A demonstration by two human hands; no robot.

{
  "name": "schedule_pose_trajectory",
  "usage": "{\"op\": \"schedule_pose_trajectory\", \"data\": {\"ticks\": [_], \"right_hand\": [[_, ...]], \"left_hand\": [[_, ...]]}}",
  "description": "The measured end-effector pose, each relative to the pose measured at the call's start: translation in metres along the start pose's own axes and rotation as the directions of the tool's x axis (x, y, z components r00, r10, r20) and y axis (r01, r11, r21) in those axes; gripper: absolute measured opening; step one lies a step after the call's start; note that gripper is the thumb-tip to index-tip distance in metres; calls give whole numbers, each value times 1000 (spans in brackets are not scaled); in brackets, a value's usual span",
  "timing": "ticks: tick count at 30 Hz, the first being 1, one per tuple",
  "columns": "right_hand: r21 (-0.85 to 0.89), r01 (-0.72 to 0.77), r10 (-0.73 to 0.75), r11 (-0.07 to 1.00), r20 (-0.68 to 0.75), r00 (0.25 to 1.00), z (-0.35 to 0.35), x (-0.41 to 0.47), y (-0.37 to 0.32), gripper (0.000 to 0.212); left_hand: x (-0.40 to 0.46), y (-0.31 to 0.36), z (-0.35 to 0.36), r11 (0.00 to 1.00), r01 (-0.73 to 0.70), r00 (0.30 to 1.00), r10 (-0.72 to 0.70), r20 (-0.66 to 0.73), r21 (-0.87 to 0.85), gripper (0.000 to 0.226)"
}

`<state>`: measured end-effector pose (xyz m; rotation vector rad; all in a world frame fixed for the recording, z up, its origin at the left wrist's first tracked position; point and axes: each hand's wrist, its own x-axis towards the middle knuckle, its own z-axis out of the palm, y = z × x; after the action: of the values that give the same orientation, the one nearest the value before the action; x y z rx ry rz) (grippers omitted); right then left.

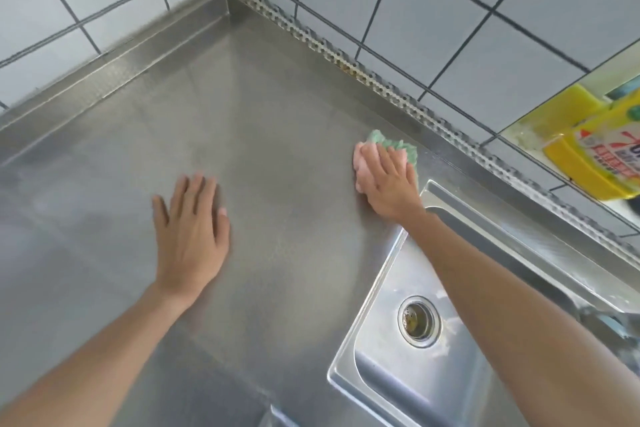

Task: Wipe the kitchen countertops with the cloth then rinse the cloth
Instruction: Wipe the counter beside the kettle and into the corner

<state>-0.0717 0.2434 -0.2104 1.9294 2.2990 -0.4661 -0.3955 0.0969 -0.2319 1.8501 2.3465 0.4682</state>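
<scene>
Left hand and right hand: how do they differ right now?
The left hand lies flat and bare on the countertop; the right hand presses the cloth. The left sits mid-counter; the right is beside the sink, near the back edge. Both have straight fingers, palms down.

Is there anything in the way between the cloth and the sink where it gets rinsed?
No, nothing visible. The right hand presses the cloth on the countertop right beside the sink. Only bare steel and the sink's raised rim lie between them.
</scene>
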Motion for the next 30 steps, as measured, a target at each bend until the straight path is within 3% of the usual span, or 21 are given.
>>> {"op": "schedule_pose_trajectory", "data": {"ticks": [2, 4, 6, 9, 13, 15, 19, 24, 27, 30], "right_hand": [[95, -135, 138, 986, -26, 990, 0, 19, -25, 56], [137, -112, 116, 984, -25, 993, 10, 13, -55, 56], [99, 74, -69, 992, -51, 996, 29, -21, -84, 59], [-8, 338, -338, 941, -77, 938, 57, -95, -99, 60], [-68, 534, -535, 842, 5, 845, 58, -135, -42, 59], [-106, 497, -499, 861, 8, 867, 46, -120, -5, 58], [9, 136, -135, 991, -46, 990, 13, -55, 59, 56], [105, -141, 149, 984, -74, 986, -5, 10, 37, 56], [143, -50, 63, 988, -84, 994, 12, -15, -23, 57], [123, 216, -204, 969, -102, 974, 40, -80, -78, 56]], "left_hand": [[-36, 9, 6, 997, -66, 998, 66, 9, 26, 56], [-67, 12, 13, 993, -97, 995, 94, 46, 64, 59], [-86, 12, 17, 989, -102, 993, 96, 62, 104, 61], [-90, 12, 17, 990, -84, 995, 77, 56, 117, 63], [-90, 12, 17, 991, -82, 996, 79, 34, 103, 62], [-89, 14, 15, 994, -76, 997, 75, 23, 83, 62], [-90, 13, 15, 995, -67, 998, 66, 18, 68, 64], [-82, 15, 19, 995, -59, 998, 59, 10, 79, 63], [-91, 12, 4, 993, -73, 997, 73, 3, 94, 63], [-96, 9, -3, 994, -61, 998, 58, 33, 86, 63]]}}
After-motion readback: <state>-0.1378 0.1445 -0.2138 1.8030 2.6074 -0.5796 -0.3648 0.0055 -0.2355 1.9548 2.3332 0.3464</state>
